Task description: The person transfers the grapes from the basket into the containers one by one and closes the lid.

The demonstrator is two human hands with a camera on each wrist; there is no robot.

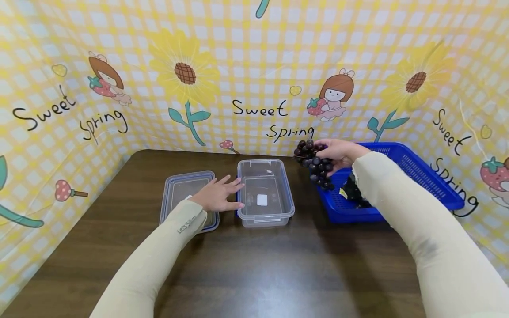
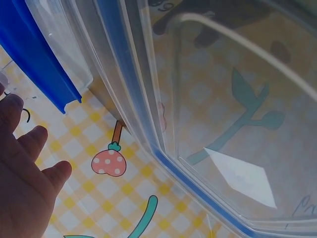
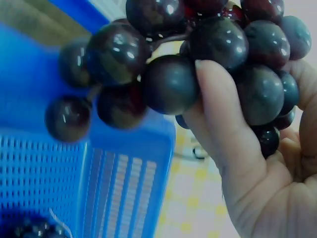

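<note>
Landmark: clear box. Lid lies just left of it. My left hand rests flat, fingers straight, at its left wall. Right of it, my right hand grips the grapes above the blue basket. Carry step, I judge; next: move left, lower in.

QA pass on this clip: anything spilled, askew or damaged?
Nothing stands out. Right hand grips grapes above the basket; box upright, lid flat beside it under the left hand.
</note>
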